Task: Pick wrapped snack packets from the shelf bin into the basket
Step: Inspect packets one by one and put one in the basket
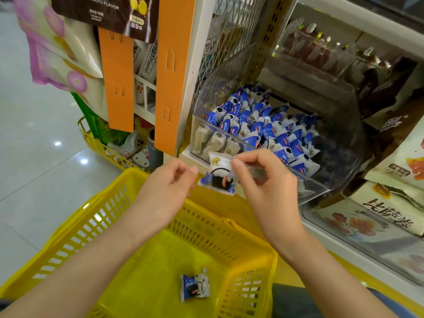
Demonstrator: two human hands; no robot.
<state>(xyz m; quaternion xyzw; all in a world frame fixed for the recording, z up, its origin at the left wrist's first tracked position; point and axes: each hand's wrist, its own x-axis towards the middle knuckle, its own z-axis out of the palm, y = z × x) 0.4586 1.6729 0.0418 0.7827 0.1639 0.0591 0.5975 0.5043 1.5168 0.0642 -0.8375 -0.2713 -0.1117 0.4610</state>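
Two bare hands hold a wrapped snack packet over a yellow basket [75, 228], in front of a clear shelf bin [298, 173].
The bin, upper right, is packed with blue-and-white packets [263, 125]. The right hand [268, 180] pinches the top edge of one packet [218, 177] between thumb and fingertips, above the basket's far rim. The left hand [167, 182] is curled just beside that packet; whether it touches cannot be told. A second packet [195, 286] lies on the basket floor.
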